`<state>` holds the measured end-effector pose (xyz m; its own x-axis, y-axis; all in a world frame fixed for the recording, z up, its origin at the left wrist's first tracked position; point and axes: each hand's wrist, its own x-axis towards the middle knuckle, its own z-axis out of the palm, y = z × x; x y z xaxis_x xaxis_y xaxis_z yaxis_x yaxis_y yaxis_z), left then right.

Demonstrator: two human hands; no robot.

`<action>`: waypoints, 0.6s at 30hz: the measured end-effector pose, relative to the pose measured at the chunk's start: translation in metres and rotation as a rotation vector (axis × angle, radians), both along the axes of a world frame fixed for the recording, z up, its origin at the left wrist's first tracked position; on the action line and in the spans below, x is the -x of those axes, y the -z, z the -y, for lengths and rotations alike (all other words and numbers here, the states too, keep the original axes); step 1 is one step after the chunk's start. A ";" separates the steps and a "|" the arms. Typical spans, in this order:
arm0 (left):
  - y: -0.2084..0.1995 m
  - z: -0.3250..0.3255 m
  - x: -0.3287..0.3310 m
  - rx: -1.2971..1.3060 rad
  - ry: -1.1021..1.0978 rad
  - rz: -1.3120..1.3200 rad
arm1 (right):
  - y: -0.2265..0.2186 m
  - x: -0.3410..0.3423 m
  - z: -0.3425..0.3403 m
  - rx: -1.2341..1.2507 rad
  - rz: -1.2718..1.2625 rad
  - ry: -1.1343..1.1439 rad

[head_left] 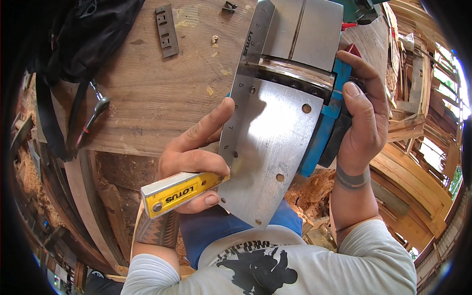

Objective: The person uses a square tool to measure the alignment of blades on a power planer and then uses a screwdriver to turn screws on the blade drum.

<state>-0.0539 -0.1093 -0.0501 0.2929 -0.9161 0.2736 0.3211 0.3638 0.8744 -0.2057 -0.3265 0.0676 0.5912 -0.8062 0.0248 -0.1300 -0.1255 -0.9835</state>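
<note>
An electric hand planer (275, 142) lies sole up before me, its metal base plates showing and its cutter drum (297, 73) in the gap between them. A try square's ruled steel blade (234, 115) runs along the sole's left edge and crosses the drum's left end. My left hand (184, 155) grips the square's yellow stock (184, 195) between fingers and thumb, its index finger stretched along the planer's side. On the other side my right hand (366, 115) is wrapped round the planer's blue body (317, 140), thumb by the drum's right end.
On the wooden board (142, 110) lie a slotted metal plate (167, 30), a small dark metal piece (229, 7) and a black-handled tool (100, 106). A black bag (91, 37) covers the far left. A green tool (361, 11) stands at the far right, planks (410, 184) beyond.
</note>
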 end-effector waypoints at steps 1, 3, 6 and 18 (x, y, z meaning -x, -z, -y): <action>0.000 0.000 0.000 0.003 0.005 0.003 | -0.001 -0.002 -0.001 -0.009 0.006 0.010; 0.001 0.000 0.000 0.009 0.003 -0.004 | -0.001 -0.002 -0.002 -0.019 0.012 0.020; 0.002 -0.002 0.002 0.011 -0.001 -0.014 | -0.002 0.001 -0.001 -0.024 -0.009 -0.006; 0.005 -0.001 0.002 0.024 -0.007 -0.007 | -0.003 -0.002 -0.001 -0.196 0.053 -0.006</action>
<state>-0.0557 -0.1079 -0.0550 0.3013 -0.9073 0.2933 0.3243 0.3867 0.8633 -0.2034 -0.3260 0.0705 0.5980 -0.7951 -0.1010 -0.0772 0.0683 -0.9947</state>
